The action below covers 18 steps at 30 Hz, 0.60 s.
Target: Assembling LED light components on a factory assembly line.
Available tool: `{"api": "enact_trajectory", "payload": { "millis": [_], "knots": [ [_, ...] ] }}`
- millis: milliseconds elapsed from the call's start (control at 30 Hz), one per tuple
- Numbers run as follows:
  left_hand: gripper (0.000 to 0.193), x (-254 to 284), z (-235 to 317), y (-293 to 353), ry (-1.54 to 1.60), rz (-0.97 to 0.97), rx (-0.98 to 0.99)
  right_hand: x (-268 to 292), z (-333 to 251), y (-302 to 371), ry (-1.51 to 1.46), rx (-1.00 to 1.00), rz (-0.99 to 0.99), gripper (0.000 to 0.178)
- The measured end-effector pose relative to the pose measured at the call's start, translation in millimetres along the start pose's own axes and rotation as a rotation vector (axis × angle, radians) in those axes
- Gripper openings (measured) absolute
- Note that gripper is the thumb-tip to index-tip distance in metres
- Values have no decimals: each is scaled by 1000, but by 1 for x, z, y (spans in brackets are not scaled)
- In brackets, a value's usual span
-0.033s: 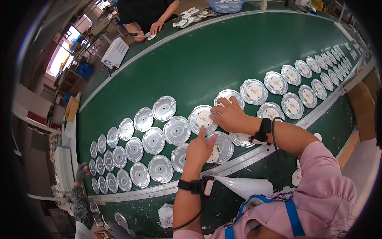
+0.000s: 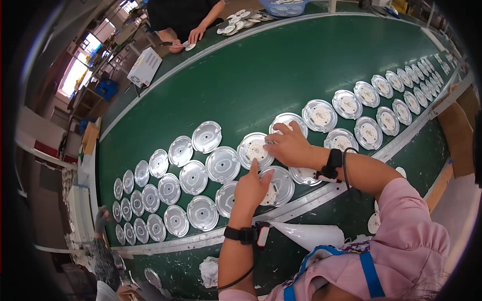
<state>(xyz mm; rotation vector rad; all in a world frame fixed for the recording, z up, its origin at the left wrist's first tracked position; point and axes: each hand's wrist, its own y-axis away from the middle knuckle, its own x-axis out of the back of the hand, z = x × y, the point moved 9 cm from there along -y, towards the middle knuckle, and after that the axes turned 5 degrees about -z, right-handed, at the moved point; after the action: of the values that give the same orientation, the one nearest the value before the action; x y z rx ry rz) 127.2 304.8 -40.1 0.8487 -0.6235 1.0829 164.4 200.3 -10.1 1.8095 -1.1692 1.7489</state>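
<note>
Strong white light fills 2 bright rectangular windows (image 2: 76, 75) at the upper left, near cluttered grey-brown workbenches (image 2: 126, 36) and a blue plastic stool (image 2: 106, 89) on a dull brown floor (image 2: 122, 94); a long green-topped table with a grey metal rim (image 2: 251, 70) spans the middle, curved by the wide lens

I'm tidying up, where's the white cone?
In the head view, the white cone lies low, right of centre, below the metal rail, right of the left wristband.
</note>
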Motion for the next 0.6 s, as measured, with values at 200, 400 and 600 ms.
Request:
{"api": "enact_trajectory", "payload": {
  "millis": [200,400,600],
  "knots": [
    [67,1,-1,0,22,-12,6,0,-1,2,16,0,-54,17],
    [66,3,-1,2,43,-34,21,0,-1,3,50,10,-96,18],
    [66,4,-4,3,52,-19,-2,-2,-2,2,44,-4,-147,19]
  ]
}}
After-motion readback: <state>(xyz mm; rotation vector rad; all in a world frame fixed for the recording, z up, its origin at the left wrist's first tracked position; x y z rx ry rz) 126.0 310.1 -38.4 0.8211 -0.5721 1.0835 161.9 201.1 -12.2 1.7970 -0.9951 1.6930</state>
